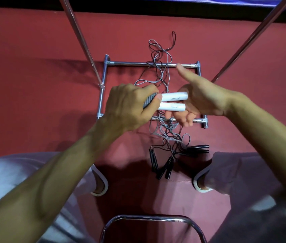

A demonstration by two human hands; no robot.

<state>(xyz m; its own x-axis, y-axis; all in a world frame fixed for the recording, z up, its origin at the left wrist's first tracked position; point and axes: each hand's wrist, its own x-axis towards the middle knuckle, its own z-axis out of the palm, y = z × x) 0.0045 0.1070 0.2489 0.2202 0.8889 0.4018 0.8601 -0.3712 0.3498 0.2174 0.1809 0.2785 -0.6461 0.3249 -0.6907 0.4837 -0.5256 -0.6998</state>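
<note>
2 white handles [173, 97] lie side by side, their grey ribbed ends clamped in the left hand [128, 106], fingers and thumb curled round them. The right hand [203, 100] is loose at their free ends, index finger stretched out, gripping nothing. Below the grip, tangled grey cords [163, 79] cross a metal frame [138, 64]; nearer the person lie black handles [166, 165].

A pair of handles [172, 102] is held above a frame [130, 64] on the floor [42, 50]; cords [164, 74] are draped across its bars, other handles [168, 170] laid before it.
</note>
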